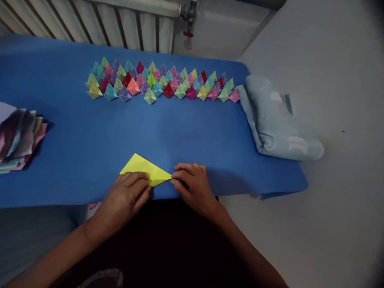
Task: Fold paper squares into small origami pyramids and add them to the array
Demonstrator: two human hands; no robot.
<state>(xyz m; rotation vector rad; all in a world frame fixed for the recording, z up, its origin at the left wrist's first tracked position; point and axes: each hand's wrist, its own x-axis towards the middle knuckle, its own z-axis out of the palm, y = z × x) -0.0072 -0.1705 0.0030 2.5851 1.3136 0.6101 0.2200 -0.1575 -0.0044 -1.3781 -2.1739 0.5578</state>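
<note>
A sheet of bright yellow origami paper (136, 163), folded into a kite-like shape, lies on the blue-covered surface close to my body. Its long narrow point faces right. My left hand (129, 192) has its fingers bent together over the paper's lower edge, gripping it there and covering that part. At the narrow tip, my right hand (193, 186) pinches the paper between thumb and fingers.
Rows of small folded paper pieces (168, 90) in many colours stand along the back. At the left sits a stack of coloured paper (22, 140). A folded grey-blue blanket (279, 124) lies at the right end. Behind is a radiator (147, 30) with a valve (188, 18).
</note>
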